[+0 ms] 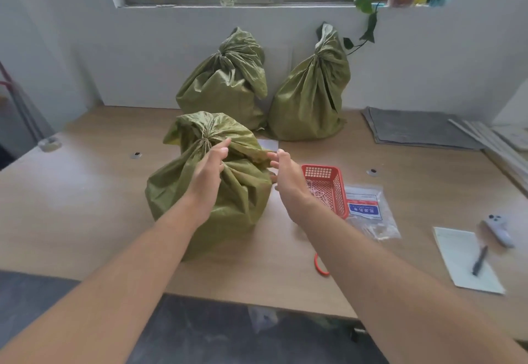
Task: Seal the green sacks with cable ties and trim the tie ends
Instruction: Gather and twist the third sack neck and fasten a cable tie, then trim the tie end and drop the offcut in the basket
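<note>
Reaching over the desk's [85,192] near edge, both hands spread open: the left hand [210,170] rests on the nearest green sack [228,206], the right hand [285,178] just beside it, holding nothing.

Three green sacks [210,183], one red basket [328,186], one pen [480,260], two hands [210,175]

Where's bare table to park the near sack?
Left of the near sack, the table is bare out to the tape roll. The right is crowded: red basket, tie bag, notepad. Back sacks line the wall.
</note>
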Demonstrator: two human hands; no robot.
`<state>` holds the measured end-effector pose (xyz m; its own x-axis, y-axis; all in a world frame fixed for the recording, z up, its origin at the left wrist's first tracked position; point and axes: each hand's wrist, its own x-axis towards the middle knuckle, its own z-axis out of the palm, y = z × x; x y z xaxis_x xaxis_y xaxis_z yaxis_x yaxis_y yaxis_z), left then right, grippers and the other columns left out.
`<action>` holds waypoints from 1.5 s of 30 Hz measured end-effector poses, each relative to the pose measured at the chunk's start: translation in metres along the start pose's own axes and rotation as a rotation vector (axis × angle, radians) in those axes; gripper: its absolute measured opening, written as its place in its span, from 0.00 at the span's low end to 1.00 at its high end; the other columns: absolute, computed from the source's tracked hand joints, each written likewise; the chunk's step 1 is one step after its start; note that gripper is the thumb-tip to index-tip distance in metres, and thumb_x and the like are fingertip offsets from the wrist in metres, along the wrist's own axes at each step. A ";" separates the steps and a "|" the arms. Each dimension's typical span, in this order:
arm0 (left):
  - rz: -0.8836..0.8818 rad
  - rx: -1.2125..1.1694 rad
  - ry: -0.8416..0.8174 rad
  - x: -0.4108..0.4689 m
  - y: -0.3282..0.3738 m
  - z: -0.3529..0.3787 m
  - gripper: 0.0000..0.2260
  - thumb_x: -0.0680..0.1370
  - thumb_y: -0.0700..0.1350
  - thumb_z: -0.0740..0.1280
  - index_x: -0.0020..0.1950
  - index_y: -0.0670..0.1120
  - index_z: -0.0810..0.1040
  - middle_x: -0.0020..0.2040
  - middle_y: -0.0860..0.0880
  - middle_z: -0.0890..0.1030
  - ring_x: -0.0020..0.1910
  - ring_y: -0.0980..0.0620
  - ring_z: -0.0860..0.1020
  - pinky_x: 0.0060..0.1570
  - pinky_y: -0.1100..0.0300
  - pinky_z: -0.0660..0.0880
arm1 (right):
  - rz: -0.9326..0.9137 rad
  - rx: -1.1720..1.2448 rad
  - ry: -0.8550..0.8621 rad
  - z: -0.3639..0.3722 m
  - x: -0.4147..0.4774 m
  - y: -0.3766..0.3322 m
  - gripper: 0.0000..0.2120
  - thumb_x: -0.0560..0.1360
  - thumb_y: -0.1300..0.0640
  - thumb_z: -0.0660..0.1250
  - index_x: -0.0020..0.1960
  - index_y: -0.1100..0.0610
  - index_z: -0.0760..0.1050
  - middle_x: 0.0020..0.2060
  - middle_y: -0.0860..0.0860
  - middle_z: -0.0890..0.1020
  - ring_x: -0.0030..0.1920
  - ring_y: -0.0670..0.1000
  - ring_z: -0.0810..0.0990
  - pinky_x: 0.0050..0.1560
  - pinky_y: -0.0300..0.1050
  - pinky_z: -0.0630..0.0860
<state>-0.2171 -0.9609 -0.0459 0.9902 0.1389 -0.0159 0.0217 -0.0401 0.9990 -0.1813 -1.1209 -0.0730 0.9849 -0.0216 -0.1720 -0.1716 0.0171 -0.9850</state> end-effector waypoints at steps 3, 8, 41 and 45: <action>-0.042 0.015 -0.031 -0.014 -0.009 0.020 0.25 0.77 0.59 0.58 0.74 0.63 0.73 0.73 0.54 0.74 0.72 0.49 0.70 0.71 0.53 0.65 | 0.017 -0.003 0.038 -0.023 -0.015 0.014 0.19 0.85 0.46 0.54 0.61 0.50 0.81 0.55 0.45 0.80 0.59 0.51 0.79 0.58 0.48 0.71; -0.115 0.020 -0.151 -0.026 -0.042 0.059 0.25 0.76 0.60 0.58 0.73 0.63 0.73 0.75 0.52 0.72 0.74 0.49 0.70 0.74 0.52 0.64 | 0.060 -0.052 0.200 -0.057 -0.034 0.049 0.19 0.74 0.40 0.55 0.49 0.47 0.82 0.55 0.48 0.83 0.58 0.53 0.80 0.63 0.52 0.75; -0.566 0.047 -0.014 -0.031 -0.277 0.225 0.35 0.70 0.63 0.60 0.78 0.57 0.70 0.74 0.47 0.73 0.73 0.48 0.71 0.76 0.45 0.63 | 0.234 -0.932 0.104 -0.203 0.048 0.323 0.13 0.74 0.56 0.77 0.56 0.57 0.78 0.51 0.56 0.84 0.53 0.59 0.83 0.47 0.47 0.73; -0.579 0.050 0.038 -0.030 -0.278 0.223 0.36 0.69 0.63 0.60 0.77 0.55 0.71 0.73 0.47 0.74 0.72 0.47 0.71 0.74 0.47 0.64 | 0.264 -1.006 0.014 -0.196 0.042 0.322 0.08 0.75 0.62 0.72 0.54 0.60 0.80 0.52 0.59 0.84 0.55 0.62 0.83 0.47 0.49 0.75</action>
<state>-0.2224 -1.1748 -0.3324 0.8096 0.1875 -0.5562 0.5652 0.0063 0.8249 -0.2003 -1.3125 -0.4000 0.9139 -0.1502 -0.3771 -0.3287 -0.8189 -0.4705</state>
